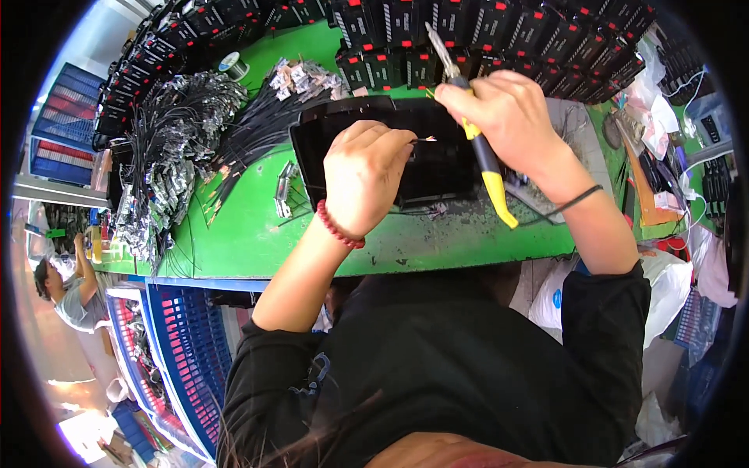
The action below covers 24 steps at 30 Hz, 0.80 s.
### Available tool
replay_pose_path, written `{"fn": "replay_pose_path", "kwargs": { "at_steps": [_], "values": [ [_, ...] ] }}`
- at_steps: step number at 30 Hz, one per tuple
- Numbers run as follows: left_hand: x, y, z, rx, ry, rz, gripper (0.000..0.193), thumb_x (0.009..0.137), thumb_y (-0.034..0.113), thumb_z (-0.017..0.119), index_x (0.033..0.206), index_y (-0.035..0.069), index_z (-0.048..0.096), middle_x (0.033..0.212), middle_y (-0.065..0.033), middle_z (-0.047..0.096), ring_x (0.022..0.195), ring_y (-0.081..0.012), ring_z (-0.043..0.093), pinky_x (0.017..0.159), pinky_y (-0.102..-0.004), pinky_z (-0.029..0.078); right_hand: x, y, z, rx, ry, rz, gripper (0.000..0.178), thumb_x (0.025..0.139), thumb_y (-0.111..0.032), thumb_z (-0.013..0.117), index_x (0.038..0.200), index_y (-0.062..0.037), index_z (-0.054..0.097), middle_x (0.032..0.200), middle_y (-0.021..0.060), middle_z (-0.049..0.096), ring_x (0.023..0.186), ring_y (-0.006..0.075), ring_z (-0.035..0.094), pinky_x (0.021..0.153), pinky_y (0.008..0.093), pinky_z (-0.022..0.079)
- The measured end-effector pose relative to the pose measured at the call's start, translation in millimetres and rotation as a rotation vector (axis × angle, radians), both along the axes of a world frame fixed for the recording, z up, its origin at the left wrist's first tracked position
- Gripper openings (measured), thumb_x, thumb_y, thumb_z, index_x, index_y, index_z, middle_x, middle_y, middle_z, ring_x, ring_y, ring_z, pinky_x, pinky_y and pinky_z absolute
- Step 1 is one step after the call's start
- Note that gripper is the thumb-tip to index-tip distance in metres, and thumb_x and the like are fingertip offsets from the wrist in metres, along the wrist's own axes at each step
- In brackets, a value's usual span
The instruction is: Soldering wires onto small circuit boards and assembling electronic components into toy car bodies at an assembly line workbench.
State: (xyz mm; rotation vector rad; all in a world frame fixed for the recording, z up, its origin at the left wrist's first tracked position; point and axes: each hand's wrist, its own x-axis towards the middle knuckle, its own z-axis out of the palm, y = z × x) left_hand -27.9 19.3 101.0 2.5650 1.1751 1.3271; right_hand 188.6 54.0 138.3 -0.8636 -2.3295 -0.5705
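Observation:
Between the closed fingertips of my left hand [360, 171] is a thin black cable [422, 140], its bare wire end pointing right. My right hand [507, 113] is wrapped round what look like long-nose pliers [490, 175] with a yellow-and-black handle. Their narrow metal tip points up and away to the left, and part of the tool is hidden in my palm. Whether the jaws are apart I cannot tell. A small yellow-green tip [430, 93] sticks out by my right thumb. Both hands are above a dark, shallow black tray [312, 175] on the green table [374, 255].
Cable bundles with silvery ends [183, 129] and black cables [257, 117] lie left. Rows of black boxes [460, 31] with red marks line the back. A wire spool [233, 65] stands among them. Below left is a blue crate [183, 343]; another person [74, 292] is far left.

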Motion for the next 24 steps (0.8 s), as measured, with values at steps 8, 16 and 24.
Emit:
{"fn": "replay_pose_path", "kwargs": {
  "at_steps": [8, 16, 24],
  "values": [
    [6, -12, -61, -0.343, -0.039, -0.045, 0.011, 0.081, 0.001, 0.066, 0.091, 0.003, 0.070, 0.078, -0.0103, 0.061, 0.070, -0.0267, 0.061, 0.064, -0.0353, 0.050, 2, 55, -76, 0.281, 0.041, 0.149, 0.020, 0.076, -0.017, 0.066, 0.094, -0.0261, 0.068, 0.094, 0.0106, 0.070, 0.082, 0.0225, 0.070, 0.073, 0.0318, 0.056],
    [13, -27, -79, -0.528, -0.066, -0.007, 0.006, 0.083, 0.010, 0.067, 0.083, 0.005, 0.067, 0.077, -0.0093, 0.061, 0.069, -0.0300, 0.063, 0.060, -0.0384, 0.051, -6, 46, -74, -0.046, 0.242, 0.254, 0.032, 0.077, -0.016, 0.062, 0.109, -0.0135, 0.061, 0.099, 0.0164, 0.068, 0.099, 0.0299, 0.067, 0.085, 0.0382, 0.054],
    [19, -26, -83, -0.606, -0.083, -0.003, 0.007, 0.084, 0.009, 0.066, 0.081, 0.002, 0.066, 0.074, -0.0108, 0.059, 0.066, -0.0295, 0.061, 0.059, -0.0374, 0.049, -12, -70, -127, -0.756, 0.987, 0.023, 0.034, 0.079, 0.002, 0.074, 0.111, -0.0023, 0.061, 0.090, 0.0080, 0.069, 0.080, 0.0135, 0.068, 0.068, 0.0236, 0.055]
  ]
}}
